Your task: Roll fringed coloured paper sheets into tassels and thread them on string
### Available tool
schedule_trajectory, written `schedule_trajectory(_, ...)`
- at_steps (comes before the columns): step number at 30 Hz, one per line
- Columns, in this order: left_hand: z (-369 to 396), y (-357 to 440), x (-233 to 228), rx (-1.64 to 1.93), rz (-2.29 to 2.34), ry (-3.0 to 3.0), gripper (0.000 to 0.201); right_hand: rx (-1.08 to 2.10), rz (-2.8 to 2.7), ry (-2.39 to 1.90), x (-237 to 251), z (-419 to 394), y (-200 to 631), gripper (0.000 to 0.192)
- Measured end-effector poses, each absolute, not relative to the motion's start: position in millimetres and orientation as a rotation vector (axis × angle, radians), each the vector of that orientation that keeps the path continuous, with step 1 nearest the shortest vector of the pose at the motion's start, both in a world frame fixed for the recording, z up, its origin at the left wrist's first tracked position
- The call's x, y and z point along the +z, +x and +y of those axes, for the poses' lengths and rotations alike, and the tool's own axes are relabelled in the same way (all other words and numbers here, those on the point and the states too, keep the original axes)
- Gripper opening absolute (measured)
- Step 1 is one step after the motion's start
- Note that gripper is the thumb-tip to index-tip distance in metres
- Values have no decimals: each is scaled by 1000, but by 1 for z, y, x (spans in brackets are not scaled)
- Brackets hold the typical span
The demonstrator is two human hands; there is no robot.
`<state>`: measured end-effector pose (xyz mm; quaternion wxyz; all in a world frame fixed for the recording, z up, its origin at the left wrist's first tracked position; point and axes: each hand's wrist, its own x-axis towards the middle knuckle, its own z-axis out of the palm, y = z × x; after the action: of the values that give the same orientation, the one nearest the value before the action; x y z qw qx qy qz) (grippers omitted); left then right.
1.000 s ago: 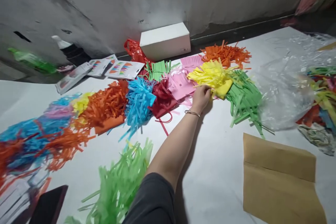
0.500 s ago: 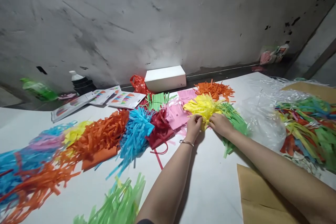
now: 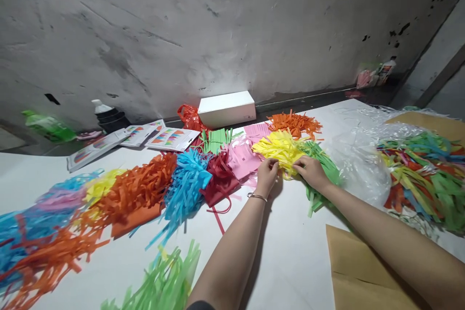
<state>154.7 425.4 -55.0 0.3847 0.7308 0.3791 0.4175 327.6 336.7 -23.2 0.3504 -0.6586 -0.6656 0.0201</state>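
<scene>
Both my hands are at a pile of yellow fringed tissue paper [image 3: 279, 145] on the white table. At its near left edge, my left hand [image 3: 268, 173], with a bracelet at the wrist, is closed in a pinch on the yellow paper. My right hand [image 3: 308, 170] pinches the pile's right edge between thumb and fingers. Green fringed paper [image 3: 323, 157] lies beside and partly under my right hand. Pink fringed paper [image 3: 242, 159] and dark red fringed paper [image 3: 220, 177] lie to the left. Behind the yellow pile is orange fringed paper [image 3: 296, 123].
A white box [image 3: 227, 110] stands by the wall, near flat printed packets [image 3: 172, 139]. Blue fringe [image 3: 187, 177] and orange fringe [image 3: 145, 179] spread left. Clear plastic bags [image 3: 359, 164], mixed tassels [image 3: 425, 169] and brown cardboard [image 3: 363, 271] are on the right.
My right hand has shifted slightly right, so the gap between my hands is a little wider. My left hand stays at the yellow paper's edge. The view has moved slightly.
</scene>
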Motion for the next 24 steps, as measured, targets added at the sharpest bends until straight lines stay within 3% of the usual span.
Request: schedule_trajectory(24, 413, 154, -39, 1060, 968, 2172, 18, 112, -1641, -1685, -30, 341, 318, 24)
